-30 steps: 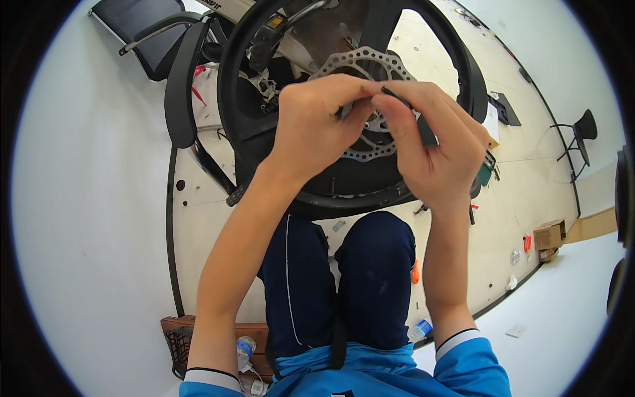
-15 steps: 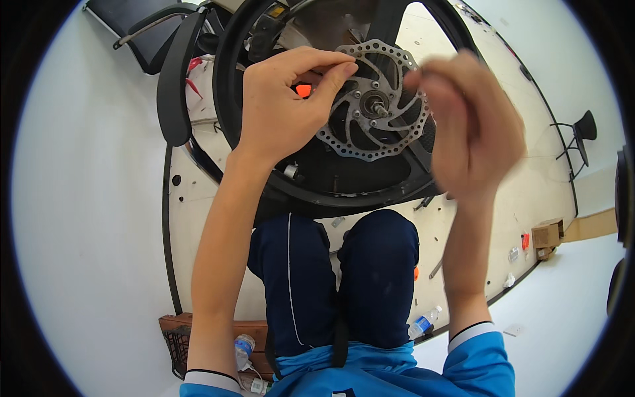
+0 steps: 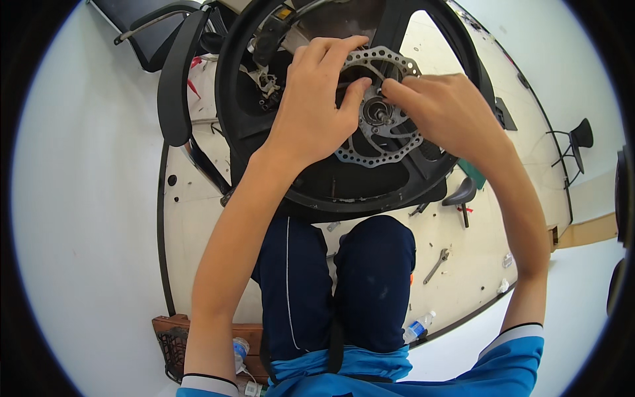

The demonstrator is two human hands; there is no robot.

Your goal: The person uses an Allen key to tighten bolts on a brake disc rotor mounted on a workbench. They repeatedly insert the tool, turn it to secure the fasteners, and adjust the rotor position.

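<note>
Perforated brake disc [image 3: 368,161] mounted at the centre of a black spoked wheel [image 3: 370,205], clock positions read from the axle [image 3: 382,118]. The right hand [image 3: 446,109], blurred and off the disc's edge a moment earlier, has come in over the disc at three o'clock, its fingertips near the axle at one o'clock. The left hand [image 3: 311,99], pinched over the upper part of the disc in the preceding view, has spread. Attention thus appears to have narrowed to the inner part of the disc — a judgement from the hands' new positions.

Relation to the fingers: the left hand lies at ten o'clock, thumb and forefinger well apart, the thumb tip near the centre at eleven o'clock and the forefinger by the perforated rim, between eleven and twelve. The right hand's fingers are curled inward; whether they are clamped on anything, or touch the disc, cannot be told — their far side is hidden.

Farther out: the knees in navy trousers [image 3: 376,251] at six o'clock; on the floor, a dark bicycle saddle [image 3: 461,192] between four and five and an adjustable wrench [image 3: 436,266] at five, now fully in view; a black armrest [image 3: 176,89] at nine
</note>
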